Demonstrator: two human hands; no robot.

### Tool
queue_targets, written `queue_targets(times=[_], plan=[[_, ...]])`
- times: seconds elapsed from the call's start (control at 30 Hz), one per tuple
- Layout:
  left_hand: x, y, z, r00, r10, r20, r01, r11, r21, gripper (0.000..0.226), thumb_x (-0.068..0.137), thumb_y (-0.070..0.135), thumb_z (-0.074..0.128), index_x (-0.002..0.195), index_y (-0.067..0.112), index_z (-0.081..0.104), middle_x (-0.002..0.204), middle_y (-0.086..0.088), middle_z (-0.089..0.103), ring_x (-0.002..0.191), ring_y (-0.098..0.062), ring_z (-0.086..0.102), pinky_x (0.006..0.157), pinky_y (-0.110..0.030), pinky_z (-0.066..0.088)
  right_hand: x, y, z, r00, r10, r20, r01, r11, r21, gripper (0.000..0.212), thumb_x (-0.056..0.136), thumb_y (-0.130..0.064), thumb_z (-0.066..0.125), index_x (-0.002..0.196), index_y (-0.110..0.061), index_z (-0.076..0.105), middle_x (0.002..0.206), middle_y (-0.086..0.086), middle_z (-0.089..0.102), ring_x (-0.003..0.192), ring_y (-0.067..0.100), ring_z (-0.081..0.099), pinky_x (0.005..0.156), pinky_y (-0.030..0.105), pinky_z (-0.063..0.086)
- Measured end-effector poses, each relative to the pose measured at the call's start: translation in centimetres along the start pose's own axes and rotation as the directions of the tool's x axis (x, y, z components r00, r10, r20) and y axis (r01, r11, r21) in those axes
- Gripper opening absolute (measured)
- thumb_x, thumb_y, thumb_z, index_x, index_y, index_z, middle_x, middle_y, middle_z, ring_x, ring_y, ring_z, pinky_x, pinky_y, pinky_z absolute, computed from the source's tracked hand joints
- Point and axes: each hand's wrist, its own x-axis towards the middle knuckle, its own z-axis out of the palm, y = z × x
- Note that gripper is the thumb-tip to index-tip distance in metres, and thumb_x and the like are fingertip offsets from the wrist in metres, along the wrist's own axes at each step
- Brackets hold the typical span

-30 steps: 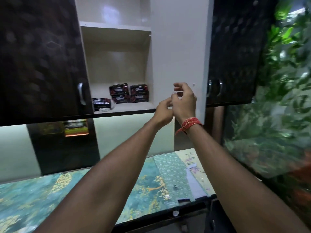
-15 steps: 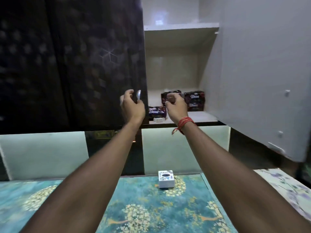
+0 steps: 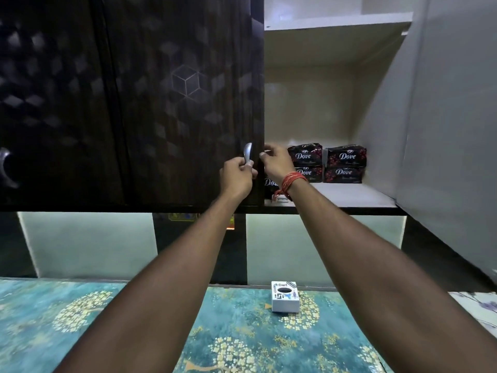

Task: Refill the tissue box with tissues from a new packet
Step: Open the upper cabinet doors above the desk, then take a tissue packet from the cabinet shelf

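Several dark "Dove" tissue packets (image 3: 345, 157) are stacked on the lower shelf (image 3: 349, 196) of an open wall cabinet. One more packet (image 3: 269, 184) lies at the shelf's left, mostly hidden behind my right wrist. A small white tissue box (image 3: 285, 297) with a round top opening stands on the counter below. My left hand (image 3: 238, 175) grips the silver handle (image 3: 247, 153) of the dark left cabinet door (image 3: 183, 103). My right hand (image 3: 278, 164), with red thread at the wrist, has its fingers curled at that door's right edge, just left of the packets.
The cabinet's right door (image 3: 451, 130) hangs wide open, its pale inner face toward me. An upper shelf (image 3: 336, 22) sits above. The counter (image 3: 121, 319) has a teal floral covering, and a second dark door with a handle (image 3: 6, 168) is at far left.
The view has closed in on the cabinet. My left hand now clasps the silver handle, and my right hand has moved left from the packets to the door's edge.
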Motion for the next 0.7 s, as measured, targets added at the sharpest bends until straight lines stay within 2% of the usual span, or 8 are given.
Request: queue_targets(times=[0.13, 0.2, 0.27, 0.37, 0.53, 0.6, 0.7], plan=[[-1.2, 0.7, -0.3, 0.999, -0.038, -0.023, 0.039, 0.999, 0.026, 0.022, 0.102, 0.014, 0.047, 0.105, 0.009, 0.068, 0.093, -0.01, 0.071, 0.084, -0.015, 0.066, 0.061, -0.017, 0.049, -0.8, -0.3, -0.1, 0.999, -0.017, -0.048, 0.017, 1.0, 0.013, 0.024, 0.092, -0.015, 0.054, 0.111, -0.014, 0.069, 0.101, 0.008, 0.073, 0.095, 0.022, 0.067, 0.091, 0.036, 0.053], [-2.2, 1.4, -1.0, 0.998, -0.009, -0.056, 0.011, 1.0, 0.029, 0.023, 0.101, 0.012, 0.046, 0.102, 0.008, 0.069, 0.088, -0.011, 0.071, 0.078, -0.014, 0.064, 0.05, -0.008, 0.046, -1.9, -0.8, -0.4, 0.996, -0.054, -0.077, 0.053, 0.999, -0.006, 0.024, 0.092, -0.017, 0.057, 0.112, -0.01, 0.068, 0.101, 0.01, 0.073, 0.092, 0.022, 0.066, 0.089, 0.033, 0.053], [-4.1, 1.8, -1.9, 0.996, -0.006, -0.086, 0.007, 1.0, 0.011, 0.022, 0.101, 0.012, 0.046, 0.101, 0.011, 0.068, 0.083, -0.007, 0.069, 0.075, -0.012, 0.063, 0.048, -0.006, 0.045, -3.6, -1.2, -0.8, 0.989, -0.127, -0.075, 0.126, 0.992, -0.011, 0.025, 0.09, -0.021, 0.06, 0.11, -0.01, 0.068, 0.1, 0.008, 0.073, 0.092, 0.021, 0.067, 0.088, 0.037, 0.054], [-7.0, 2.4, -3.5, 0.992, -0.004, -0.125, 0.002, 1.0, -0.014, 0.021, 0.1, 0.013, 0.046, 0.096, 0.017, 0.065, 0.078, -0.002, 0.066, 0.075, -0.011, 0.064, 0.061, -0.017, 0.048, -6.9, -2.5, -1.5, 0.974, -0.212, -0.081, 0.215, 0.976, 0.035, 0.023, 0.086, -0.026, 0.065, 0.104, -0.012, 0.068, 0.091, 0.002, 0.07, 0.084, 0.017, 0.065, 0.078, 0.031, 0.055], [-11.5, 3.2, -8.4, 0.97, -0.04, -0.239, 0.031, 0.999, -0.041, 0.025, 0.1, 0.017, 0.044, 0.091, 0.017, 0.066, 0.077, 0.002, 0.064, 0.08, -0.012, 0.062, 0.076, -0.03, 0.051, -12.7, -6.0, 0.1, 0.93, -0.355, -0.09, 0.364, 0.924, 0.12, 0.026, 0.08, -0.028, 0.071, 0.099, -0.011, 0.064, 0.077, -0.007, 0.059, 0.066, 0.001, 0.054, 0.059, 0.006, 0.043], [-13.4, 3.6, -10.9, 0.958, -0.052, -0.282, 0.04, 0.998, -0.05, 0.026, 0.099, 0.015, 0.044, 0.09, 0.015, 0.068, 0.077, 0.002, 0.064, 0.079, -0.014, 0.061, 0.075, -0.031, 0.05, -15.0, -7.7, 1.4, 0.914, -0.393, -0.106, 0.405, 0.9, 0.16, 0.026, 0.076, -0.03, 0.073, 0.094, -0.012, 0.065, 0.072, -0.011, 0.058, 0.062, -0.001, 0.054, 0.057, 0.006, 0.042], [-15.4, 3.8, -15.0, 0.937, -0.074, -0.341, 0.052, 0.996, -0.073, 0.026, 0.098, 0.013, 0.045, 0.094, 0.019, 0.071, 0.089, -0.002, 0.071, 0.088, -0.02, 0.066, 0.078, -0.034, 0.053, -18.3, -10.5, 4.1, 0.895, -0.432, -0.114, 0.446, 0.874, 0.194, 0.029, 0.072, -0.036, 0.074, 0.09, -0.016, 0.065, 0.068, -0.007, 0.063, 0.06, 0.006, 0.058, 0.06, 0.016, 0.046]])
